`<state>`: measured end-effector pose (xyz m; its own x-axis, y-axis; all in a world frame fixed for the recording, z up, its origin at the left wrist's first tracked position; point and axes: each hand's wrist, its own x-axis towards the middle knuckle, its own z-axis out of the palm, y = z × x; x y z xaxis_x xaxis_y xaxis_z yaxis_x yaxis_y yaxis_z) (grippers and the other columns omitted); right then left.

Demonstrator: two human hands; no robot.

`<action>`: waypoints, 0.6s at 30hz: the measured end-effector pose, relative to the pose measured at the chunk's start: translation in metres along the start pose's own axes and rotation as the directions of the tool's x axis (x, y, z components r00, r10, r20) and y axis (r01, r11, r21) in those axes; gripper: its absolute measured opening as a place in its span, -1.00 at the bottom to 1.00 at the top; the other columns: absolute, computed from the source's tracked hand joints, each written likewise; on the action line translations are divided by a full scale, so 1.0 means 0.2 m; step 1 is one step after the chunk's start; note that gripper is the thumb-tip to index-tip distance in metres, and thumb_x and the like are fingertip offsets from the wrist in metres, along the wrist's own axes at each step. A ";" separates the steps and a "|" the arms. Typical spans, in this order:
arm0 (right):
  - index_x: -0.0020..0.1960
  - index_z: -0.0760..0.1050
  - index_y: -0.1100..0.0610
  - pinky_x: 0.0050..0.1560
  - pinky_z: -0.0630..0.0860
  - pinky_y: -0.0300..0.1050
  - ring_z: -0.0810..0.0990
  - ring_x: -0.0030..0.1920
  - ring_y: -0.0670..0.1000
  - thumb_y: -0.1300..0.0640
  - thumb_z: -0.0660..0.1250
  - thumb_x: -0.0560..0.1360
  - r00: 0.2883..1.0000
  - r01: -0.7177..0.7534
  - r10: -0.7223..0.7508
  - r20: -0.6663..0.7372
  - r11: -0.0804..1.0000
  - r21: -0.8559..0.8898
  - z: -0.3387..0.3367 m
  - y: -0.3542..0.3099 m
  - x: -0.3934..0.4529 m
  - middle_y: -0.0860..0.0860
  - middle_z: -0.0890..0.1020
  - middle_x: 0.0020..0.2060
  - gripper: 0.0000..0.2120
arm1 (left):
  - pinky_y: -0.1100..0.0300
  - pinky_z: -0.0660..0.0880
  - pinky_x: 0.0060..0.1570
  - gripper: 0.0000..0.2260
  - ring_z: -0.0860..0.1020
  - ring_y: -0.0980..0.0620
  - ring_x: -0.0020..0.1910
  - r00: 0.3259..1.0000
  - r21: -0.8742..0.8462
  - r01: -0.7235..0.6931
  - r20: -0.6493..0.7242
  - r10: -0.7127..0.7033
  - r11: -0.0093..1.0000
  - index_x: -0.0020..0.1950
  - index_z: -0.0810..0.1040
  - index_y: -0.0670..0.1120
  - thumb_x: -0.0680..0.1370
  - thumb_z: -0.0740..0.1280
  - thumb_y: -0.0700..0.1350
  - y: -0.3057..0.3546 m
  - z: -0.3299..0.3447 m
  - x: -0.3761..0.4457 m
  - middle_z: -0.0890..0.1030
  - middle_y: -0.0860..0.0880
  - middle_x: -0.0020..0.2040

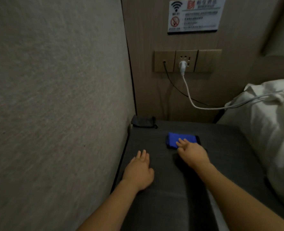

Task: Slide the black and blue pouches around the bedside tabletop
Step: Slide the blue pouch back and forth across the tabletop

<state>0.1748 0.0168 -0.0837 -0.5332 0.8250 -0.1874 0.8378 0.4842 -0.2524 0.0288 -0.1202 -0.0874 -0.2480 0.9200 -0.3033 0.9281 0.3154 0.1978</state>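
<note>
A blue pouch (177, 138) lies flat near the middle of the dark grey bedside tabletop (229, 147). My right hand (193, 153) rests with its fingertips on the pouch's near edge, fingers spread, not gripping. A black pouch (143, 121) sits in the far left corner against the wall. My left hand (140, 170) lies flat and open on the tabletop, to the left of the blue pouch and well short of the black one.
A textured wall (54, 97) bounds the tabletop on the left. The back panel holds sockets (186, 60) with a white plug and cable (190, 95) and a black cable. White bedding (267, 124) presses against the right side.
</note>
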 end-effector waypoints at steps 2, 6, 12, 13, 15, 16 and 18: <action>0.47 0.22 0.03 0.47 0.13 -0.10 0.13 0.49 -0.10 0.05 -0.01 0.63 0.996 -0.087 0.087 -0.019 0.996 0.003 -0.04 0.18 -0.05 -0.08 0.16 0.50 -0.58 | 0.12 -0.05 0.54 -0.42 -0.07 -0.04 0.58 1.000 0.005 0.008 0.008 -0.008 1.000 0.57 -0.05 -0.18 0.59 0.04 -0.07 0.00 0.01 0.01 -0.06 -0.11 0.59; 0.46 0.26 0.01 0.44 0.13 -0.15 0.15 0.49 -0.09 0.07 0.01 0.62 0.973 -0.217 0.216 -0.078 0.976 0.004 -0.07 0.47 -0.14 -0.05 0.20 0.49 -0.59 | 0.11 -0.05 0.55 -0.42 -0.08 -0.05 0.58 1.000 0.026 0.022 0.000 -0.022 0.999 0.57 -0.05 -0.18 0.60 0.04 -0.07 0.01 0.02 0.01 -0.07 -0.12 0.59; 0.44 0.31 0.07 0.42 0.14 -0.13 0.20 0.48 -0.03 0.10 0.05 0.61 0.946 -0.298 0.300 -0.122 0.954 0.034 -0.10 0.68 -0.22 0.03 0.23 0.48 -0.60 | 0.09 -0.03 0.54 -0.43 -0.07 -0.06 0.58 1.000 0.031 0.017 0.009 -0.017 0.999 0.57 -0.05 -0.19 0.61 0.04 -0.07 0.01 0.01 0.00 -0.07 -0.12 0.59; 0.44 0.31 0.07 0.41 0.14 -0.13 0.19 0.48 -0.03 0.11 0.05 0.62 0.943 -0.309 0.311 -0.120 0.950 0.037 -0.11 0.70 -0.24 0.03 0.23 0.48 -0.60 | 0.09 -0.03 0.54 -0.43 -0.07 -0.07 0.58 1.000 0.034 0.018 0.010 -0.018 0.999 0.57 -0.05 -0.19 0.61 0.04 -0.07 0.01 0.01 0.00 -0.07 -0.12 0.59; 0.44 0.31 0.08 0.42 0.14 -0.13 0.19 0.48 -0.03 0.11 0.05 0.62 0.939 -0.319 0.321 -0.122 0.947 0.038 -0.11 0.73 -0.26 0.04 0.23 0.48 -0.60 | 0.08 -0.02 0.54 -0.43 -0.06 -0.07 0.58 1.000 0.036 0.021 0.009 -0.021 0.999 0.57 -0.05 -0.19 0.61 0.04 -0.08 0.01 0.01 0.00 -0.07 -0.13 0.59; 0.43 0.32 0.09 0.42 0.14 -0.13 0.19 0.48 -0.03 0.11 0.06 0.61 0.937 -0.320 0.323 -0.131 0.946 0.045 -0.11 0.73 -0.27 0.04 0.23 0.48 -0.60 | 0.08 -0.02 0.54 -0.43 -0.06 -0.07 0.58 1.000 0.037 0.020 0.004 -0.020 0.999 0.57 -0.05 -0.19 0.60 0.05 -0.08 0.02 0.01 0.00 -0.06 -0.13 0.59; 0.42 0.34 0.10 0.43 0.16 -0.12 0.20 0.48 -0.03 0.11 0.09 0.60 0.929 -0.327 0.335 -0.157 0.942 0.073 -0.09 0.73 -0.30 0.03 0.25 0.47 -0.60 | 0.08 -0.02 0.54 -0.43 -0.06 -0.07 0.58 1.000 0.035 0.021 0.002 -0.021 0.999 0.57 -0.04 -0.20 0.60 0.05 -0.08 0.02 0.01 0.00 -0.06 -0.13 0.59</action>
<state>0.3320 0.0435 -0.0924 -0.1967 0.9744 -0.1090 0.9551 0.1653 -0.2458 0.0323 -0.1192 -0.0892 -0.2670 0.9128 -0.3092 0.9318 0.3263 0.1586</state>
